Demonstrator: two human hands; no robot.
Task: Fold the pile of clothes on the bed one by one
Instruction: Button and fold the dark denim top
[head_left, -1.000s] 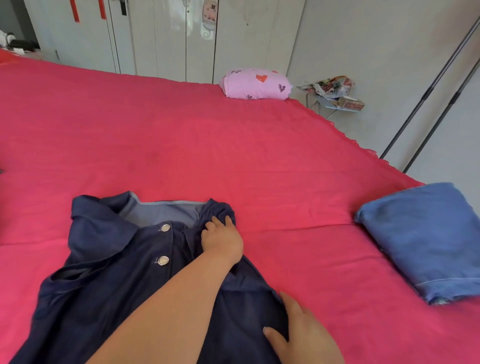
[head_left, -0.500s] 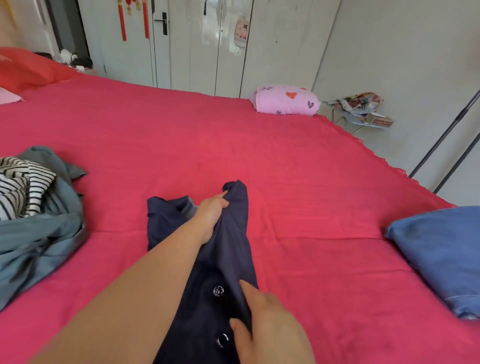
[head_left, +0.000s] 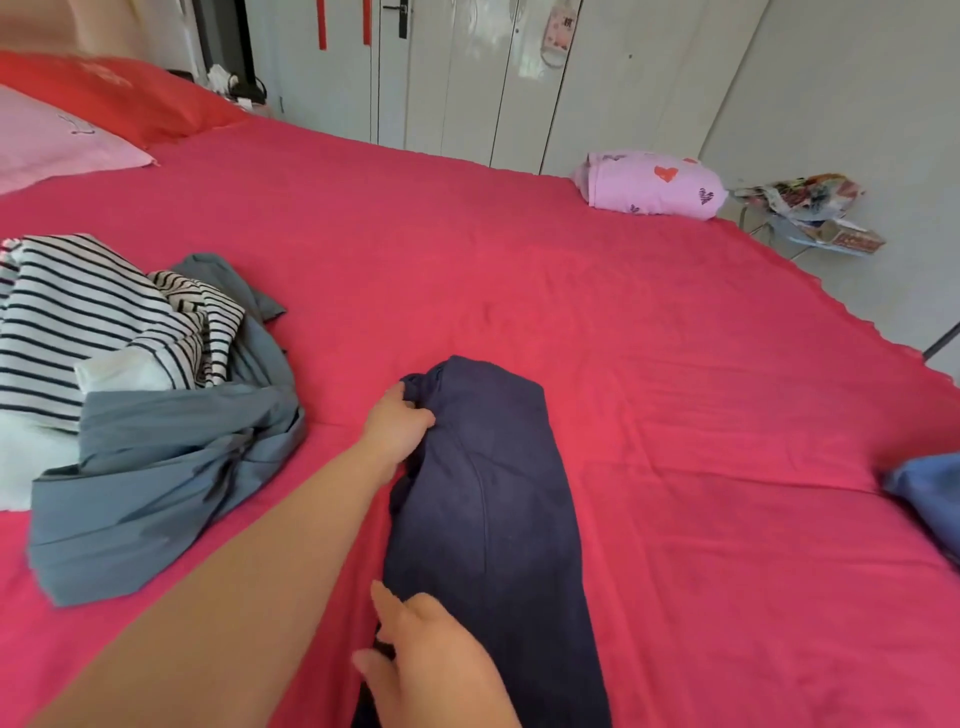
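A navy garment (head_left: 488, 499) is laid near the middle of the red bed cover (head_left: 649, 322), already brought into a long narrow strip that runs away from the viewer. Its far left corner is bunched and gripped by the left hand (head_left: 401, 422), whose fingers are curled round the cloth. The near left edge is met by the right hand (head_left: 434, 657); its fingers are seen fairly straight against the fabric, and it cannot be told whether the edge is pinched or only pressed flat. The step in hand is judged to be the lengthwise fold of this one piece, with its left edge being squared. A crosswise fold is called for next: the far end would have to be lifted and carried toward the near end, the edges kept aligned so that the strip is not skewed. The unfolded pile (a striped top (head_left: 78, 322) lying on a grey-blue garment (head_left: 156, 467)) is left waiting just to the left. A folded blue piece (head_left: 927, 493) is seen at the right edge and a pink heart-print bundle (head_left: 654, 189) at the far corner.
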